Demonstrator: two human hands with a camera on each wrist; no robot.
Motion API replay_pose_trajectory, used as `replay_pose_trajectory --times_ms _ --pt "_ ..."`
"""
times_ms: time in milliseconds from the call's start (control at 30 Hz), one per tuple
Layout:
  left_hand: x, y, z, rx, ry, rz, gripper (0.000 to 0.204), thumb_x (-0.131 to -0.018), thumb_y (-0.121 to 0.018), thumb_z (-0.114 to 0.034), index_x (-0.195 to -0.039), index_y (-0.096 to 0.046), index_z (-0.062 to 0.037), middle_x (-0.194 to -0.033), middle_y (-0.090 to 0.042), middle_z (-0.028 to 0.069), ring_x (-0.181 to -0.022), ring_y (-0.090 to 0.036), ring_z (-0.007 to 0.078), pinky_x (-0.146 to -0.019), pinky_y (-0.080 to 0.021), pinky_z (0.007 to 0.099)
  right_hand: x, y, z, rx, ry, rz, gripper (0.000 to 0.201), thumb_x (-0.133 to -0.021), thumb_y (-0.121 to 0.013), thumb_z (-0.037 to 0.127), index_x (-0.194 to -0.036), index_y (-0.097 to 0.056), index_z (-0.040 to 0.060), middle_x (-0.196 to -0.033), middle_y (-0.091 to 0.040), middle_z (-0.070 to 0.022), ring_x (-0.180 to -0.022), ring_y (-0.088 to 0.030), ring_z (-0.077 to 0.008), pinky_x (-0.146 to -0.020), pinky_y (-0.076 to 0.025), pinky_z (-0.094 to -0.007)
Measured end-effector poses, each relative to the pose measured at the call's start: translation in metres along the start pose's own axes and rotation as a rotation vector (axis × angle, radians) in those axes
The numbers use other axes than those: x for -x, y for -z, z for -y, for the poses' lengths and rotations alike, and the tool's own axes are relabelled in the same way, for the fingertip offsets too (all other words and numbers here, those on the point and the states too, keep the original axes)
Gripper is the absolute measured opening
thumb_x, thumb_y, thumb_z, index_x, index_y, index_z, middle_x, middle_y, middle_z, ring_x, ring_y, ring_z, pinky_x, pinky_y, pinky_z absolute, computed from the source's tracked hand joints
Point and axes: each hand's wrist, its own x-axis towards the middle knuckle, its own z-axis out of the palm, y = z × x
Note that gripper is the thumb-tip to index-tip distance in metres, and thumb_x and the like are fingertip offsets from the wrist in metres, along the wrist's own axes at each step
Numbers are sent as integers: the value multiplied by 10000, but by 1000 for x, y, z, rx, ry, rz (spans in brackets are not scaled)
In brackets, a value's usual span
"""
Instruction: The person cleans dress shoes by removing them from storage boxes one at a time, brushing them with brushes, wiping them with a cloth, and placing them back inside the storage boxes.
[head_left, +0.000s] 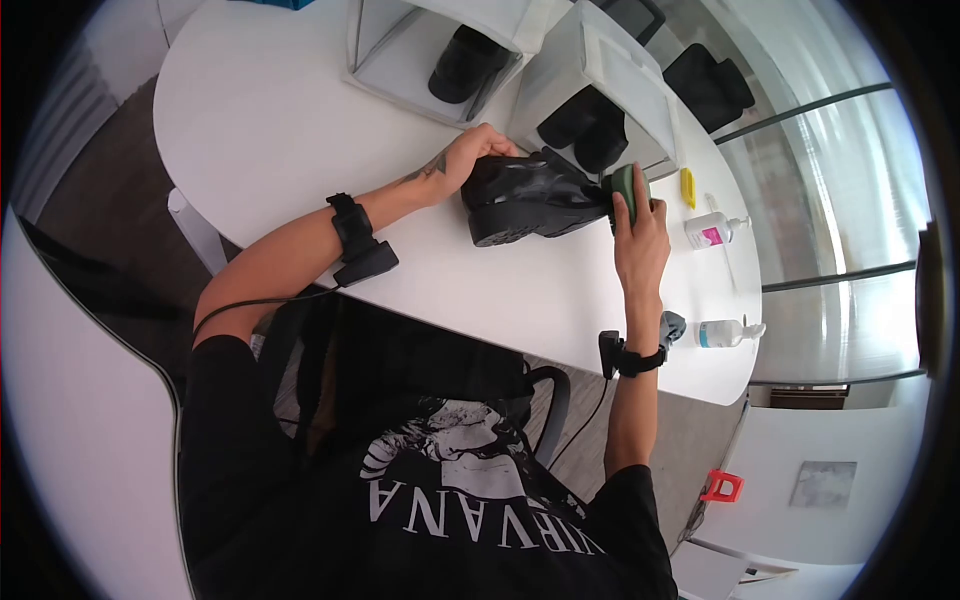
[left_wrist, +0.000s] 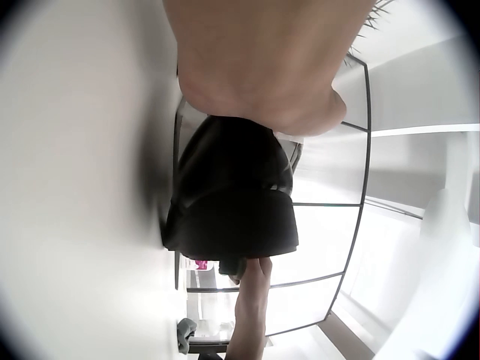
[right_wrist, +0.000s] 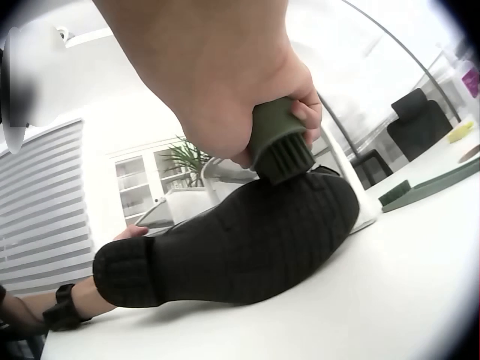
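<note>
boot (head_left: 535, 197) well inside table edge (head_left: 560, 352)

The person wears a black T-shirt (head_left: 420, 500) with short sleeves, and it has a grey and white picture and big pale letters on the front. On the left arm there is a black strap (head_left: 350, 225) with a small black camera box (head_left: 366, 264) and a thin black cable (head_left: 255, 303), plus a small dark tattoo (head_left: 425, 172) close to the hand. The right arm has a black strap (head_left: 640, 360) with a little black box (head_left: 609, 352) too, and a thin cable hangs down from it.
</note>
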Motion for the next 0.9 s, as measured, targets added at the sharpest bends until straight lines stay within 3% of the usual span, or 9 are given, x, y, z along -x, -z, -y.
replay_pose_trajectory --times_ms 233,300,433,567,600,667,733,767,900 --pt "-17 20 18 84 150 80 571 -1067 -297 -372 -1098 -681 50 -1072 -747 109 -1021 -662 160 -1000 -451 269 13 8 68 -133 203 23 530 -1059 -591 394 -1570 -503 286 -1089 -590 -214 -803 -692 -402 -673 -568 -467" --pt "-22 30 32 283 261 119 589 -1040 -324 -417 -1093 -686 44 -1074 -749 111 -1025 -672 174 -1003 -454 278 22 9 93 -137 265 13 569 -1030 -641 361 -1573 -498 270 -1082 -578 -204 -834 -682 -391 -672 -571 -457" --pt "-11 21 17 163 247 -9 634 -1017 -337 -468 -1117 -694 47 -1088 -747 130 -1023 -678 191 -993 -477 310 30 18 118 -247 351 117 608 -978 -705 308 -1554 -515 261 -1037 -557 -175 -856 -677 -367 -671 -571 -449" --pt "-21 30 19 313 326 192 643 -1005 -357 -490 -1145 -709 30 -1108 -736 127 -1031 -670 209 -1006 -462 311 45 19 144 -246 574 79 600 -902 -774 263 -1468 -576 232 -1025 -543 -152 -928 -647 -321 -700 -580 -416" --pt "-23 31 17 408 379 308 641 -1007 -357 -488 -1151 -710 28 -1117 -733 125 -1042 -671 213 -1014 -463 313 45 17 143 -243 565 74 600 -902 -774 263 -1468 -576 232 -1025 -543 -152 -928 -647 -321 -700 -580 -416" --pt "-20 21 20 327 331 224 626 -1011 -366 -467 -1186 -707 28 -1127 -731 109 -1061 -670 210 -1041 -456 314 44 13 140 -157 568 -1 625 -900 -779 269 -1485 -561 237 -1028 -541 -148 -936 -633 -316 -713 -581 -411" --pt "-12 7 13 47 223 -156 527 -1006 -441 -386 -1169 -714 34 -1109 -739 104 -1073 -654 187 -1062 -445 334 36 12 117 -128 437 -2 662 -927 -761 297 -1540 -512 283 -1036 -551 -153 -900 -638 -321 -690 -575 -429" --pt "-15 15 13 81 230 4 487 -995 -469 -351 -1156 -726 30 -1117 -743 93 -1110 -646 181 -1072 -436 323 32 14 103 -100 356 19 660 -945 -745 310 -1556 -498 291 -1055 -561 -164 -884 -650 -336 -684 -574 -436" --pt "-17 14 6 -164 131 -20 357 -936 -524 -235 -1048 -753 15 -1043 -730 45 -1038 -625 152 -998 -421 275 10 3 41 -3 207 -19 618 -1018 -665 371 -1596 -460 298 -1086 -598 -202 -886 -698 -390 -678 -574 -456"
